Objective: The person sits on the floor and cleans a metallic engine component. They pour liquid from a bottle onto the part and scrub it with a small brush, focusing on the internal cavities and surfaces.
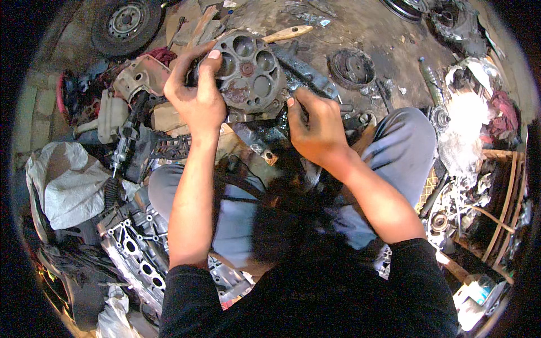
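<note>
My left hand [198, 91] grips a round, greasy metal cylinder block [247, 80] by its left side, thumb over the face. Several round bores ring a brownish centre hole, and the face is turned up towards me. Close to the block's lower right edge is my right hand [319, 126], fingers curled and thumb against the index finger. Whether something small is pinched there, I cannot tell. Beyond the block a wooden handle [291, 33] sticks out; its other end is hidden. Beneath both hands lies a dark, oily metal bar [255, 141] with a hole at its end.
A tyred wheel [127, 23] rests at the upper left. On the floor lies a dark, greasy pulley [351, 67]. An aluminium engine casting [139, 253] and a white plastic sack [69, 181] are at left. Small metal parts [448, 219] crowd the right side, near a plastic bottle [430, 82].
</note>
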{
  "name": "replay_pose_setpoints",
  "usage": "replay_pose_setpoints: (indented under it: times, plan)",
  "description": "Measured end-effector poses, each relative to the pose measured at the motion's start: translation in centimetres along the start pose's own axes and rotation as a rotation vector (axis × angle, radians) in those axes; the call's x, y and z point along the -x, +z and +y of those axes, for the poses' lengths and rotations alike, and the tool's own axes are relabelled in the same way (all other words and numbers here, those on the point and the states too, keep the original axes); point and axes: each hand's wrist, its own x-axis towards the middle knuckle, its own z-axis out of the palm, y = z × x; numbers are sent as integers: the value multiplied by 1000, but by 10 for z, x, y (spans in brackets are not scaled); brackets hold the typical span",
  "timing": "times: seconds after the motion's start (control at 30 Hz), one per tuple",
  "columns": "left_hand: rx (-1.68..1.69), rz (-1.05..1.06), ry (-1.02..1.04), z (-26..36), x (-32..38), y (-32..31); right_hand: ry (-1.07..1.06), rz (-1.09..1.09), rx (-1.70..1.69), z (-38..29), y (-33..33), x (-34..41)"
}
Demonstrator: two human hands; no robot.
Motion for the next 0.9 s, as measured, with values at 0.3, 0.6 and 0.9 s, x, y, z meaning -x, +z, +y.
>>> replay_pose_setpoints:
  times: [0.3,0.6,0.9]
  plan:
    - [31,24,-37,1,2,1,-5,-45,-13,-12,0,5]
    - [51,31,-86,2,2,2,-7,44,7,-10,0,5]
    - [142,42,-7,-11,5,4,14,38,-12,-25,6,20]
